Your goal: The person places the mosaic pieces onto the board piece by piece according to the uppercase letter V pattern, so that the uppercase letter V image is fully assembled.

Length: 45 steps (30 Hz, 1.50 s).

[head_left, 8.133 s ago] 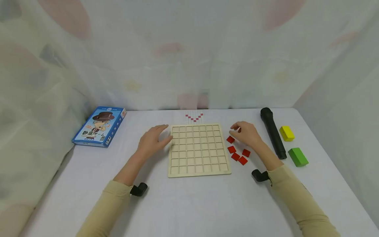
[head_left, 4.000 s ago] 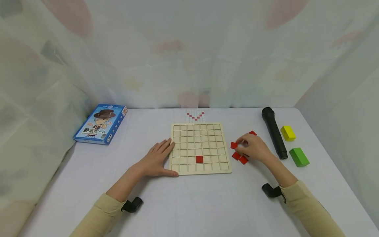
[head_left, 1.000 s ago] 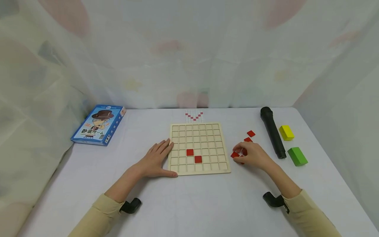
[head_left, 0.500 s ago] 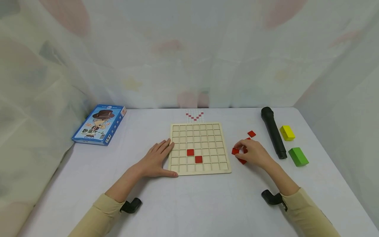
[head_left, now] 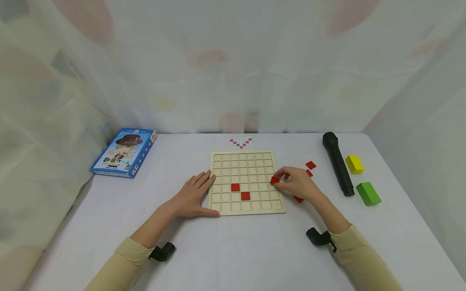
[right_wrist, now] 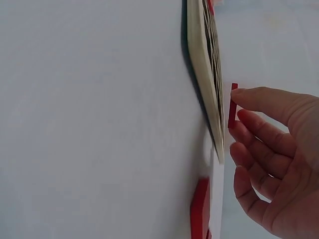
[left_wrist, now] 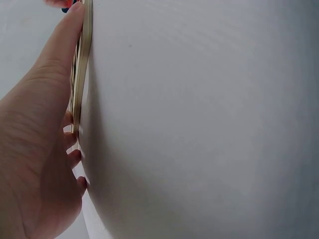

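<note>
A pale wooden grid board (head_left: 251,161) lies in the middle of the table, with one red square tile (head_left: 235,187) and another red tile (head_left: 245,196) set in its cells. My left hand (head_left: 191,196) rests at the board's left edge, fingers spread and thumb at the near corner. Between thumb and fingertips my right hand (head_left: 296,184) pinches a third red tile (right_wrist: 233,105), just above the board's right edge. In the right wrist view that tile is seen edge-on, apart from the board. Loose red tiles (head_left: 311,165) lie to the right, one partly hidden by the right hand.
Behind the board lies a small pattern card (head_left: 241,141) with red squares in a V. A blue game box (head_left: 123,153) sits at the back left. To the right are a black microphone (head_left: 337,163), a yellow block (head_left: 354,164) and a green block (head_left: 368,194).
Over the last second the right hand has picked a red tile from the loose ones and carried it left to the board's edge. Earlier, two tiles came onto the board. The left hand stays.
</note>
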Each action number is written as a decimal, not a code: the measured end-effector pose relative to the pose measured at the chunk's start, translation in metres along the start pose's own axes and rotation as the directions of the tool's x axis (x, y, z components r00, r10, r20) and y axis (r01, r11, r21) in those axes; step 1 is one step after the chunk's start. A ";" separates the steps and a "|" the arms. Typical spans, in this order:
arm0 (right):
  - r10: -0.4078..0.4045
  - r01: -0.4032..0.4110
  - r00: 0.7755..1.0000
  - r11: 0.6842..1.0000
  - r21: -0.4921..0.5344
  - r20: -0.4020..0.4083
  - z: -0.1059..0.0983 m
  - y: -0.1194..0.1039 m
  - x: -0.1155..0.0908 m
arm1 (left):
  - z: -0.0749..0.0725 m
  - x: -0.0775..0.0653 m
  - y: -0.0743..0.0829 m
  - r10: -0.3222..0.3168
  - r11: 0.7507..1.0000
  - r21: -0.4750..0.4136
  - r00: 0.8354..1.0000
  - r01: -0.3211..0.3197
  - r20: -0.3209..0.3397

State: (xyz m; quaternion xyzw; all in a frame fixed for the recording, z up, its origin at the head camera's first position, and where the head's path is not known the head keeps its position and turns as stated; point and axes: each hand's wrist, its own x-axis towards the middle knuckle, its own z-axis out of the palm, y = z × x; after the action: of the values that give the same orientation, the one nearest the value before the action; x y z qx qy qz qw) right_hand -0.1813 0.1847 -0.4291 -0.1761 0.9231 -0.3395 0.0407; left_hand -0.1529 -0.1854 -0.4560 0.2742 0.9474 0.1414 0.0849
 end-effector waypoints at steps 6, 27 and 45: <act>-0.014 0.012 0.999 0.998 0.059 0.034 0.016 -0.018 0.018 | 0.002 0.002 0.000 -0.007 1.000 0.006 1.000 0.007 0.009; -0.135 0.125 0.985 0.988 0.088 0.107 0.072 -0.071 0.067 | 0.000 0.002 0.001 -0.014 1.000 -0.005 0.999 0.014 0.029; -0.219 0.216 0.967 0.976 0.040 0.133 0.087 -0.082 0.077 | 0.001 0.001 -0.002 0.000 1.000 -0.012 1.000 0.000 0.022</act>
State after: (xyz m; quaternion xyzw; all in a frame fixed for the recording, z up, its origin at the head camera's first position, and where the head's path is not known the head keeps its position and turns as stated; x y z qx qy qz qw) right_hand -0.2118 0.0467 -0.4400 -0.2985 0.8889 -0.3405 0.0686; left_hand -0.1545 -0.1868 -0.4574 0.2754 0.9455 0.1442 0.0971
